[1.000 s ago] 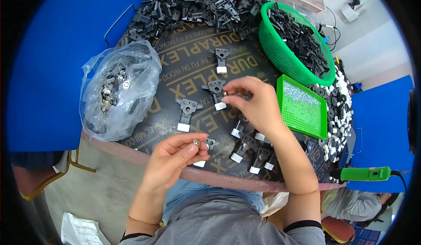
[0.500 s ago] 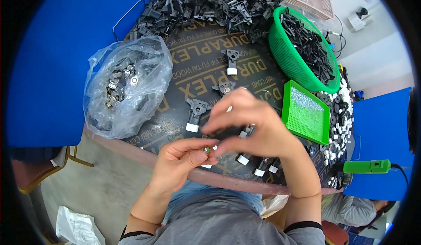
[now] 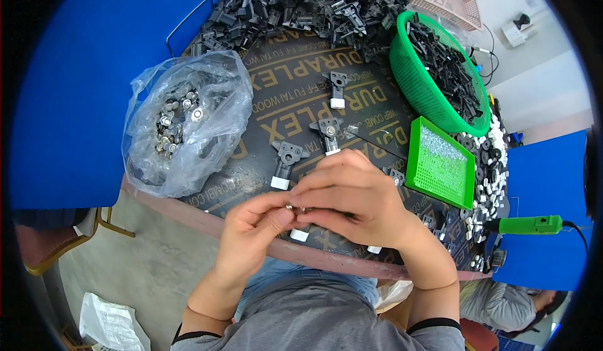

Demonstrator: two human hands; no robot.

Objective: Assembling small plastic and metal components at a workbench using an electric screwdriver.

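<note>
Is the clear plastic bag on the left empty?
Not empty: the bag holds shiny, round metal pieces, visible through the plastic.

Left fisheye view from the head, facing down, near above the hands (image 3: 355, 194) and table (image 3: 262, 109)

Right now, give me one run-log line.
left hand: pinching small metal part | right hand: close to it, contact unclear | ahead: black bracket | left side: plastic bag, metal parts

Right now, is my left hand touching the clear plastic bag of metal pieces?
Apart. The head view plainly shows a stretch of dark tabletop between your left hand and the clear plastic bag.
</note>
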